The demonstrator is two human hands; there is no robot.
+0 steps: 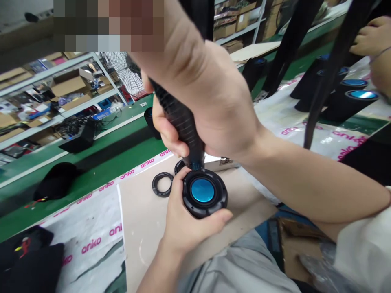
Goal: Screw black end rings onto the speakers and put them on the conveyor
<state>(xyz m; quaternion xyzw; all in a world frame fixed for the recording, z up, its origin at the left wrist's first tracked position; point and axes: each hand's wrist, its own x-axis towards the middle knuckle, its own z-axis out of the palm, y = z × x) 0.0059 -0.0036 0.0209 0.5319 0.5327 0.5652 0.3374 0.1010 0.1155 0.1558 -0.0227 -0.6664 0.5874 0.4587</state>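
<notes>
My left hand point(183, 224) curls around a round black speaker piece point(203, 191) with a shiny blue disc at its centre and small holes along its rim. Fingers and thumb grip it from both sides above a beige board point(143, 244). Wrapped around the ribbed black handle of what looks like an electric screwdriver point(180, 118) is my right hand point(220, 93). The tool points down at the far rim of the speaker piece; its tip is hard to make out. A loose black ring point(162, 184) lies on the board beside it, with another partly hidden behind my left fingers.
Black cylinders with blue tops point(362, 95) stand at the right near a co-worker's hand point(374, 38). Black straps point(330, 73) hang in front of them. Black fabric-like pieces with wires point(30, 252) lie at lower left. Loaded shelves point(61, 101) and a fan point(122, 73) are behind.
</notes>
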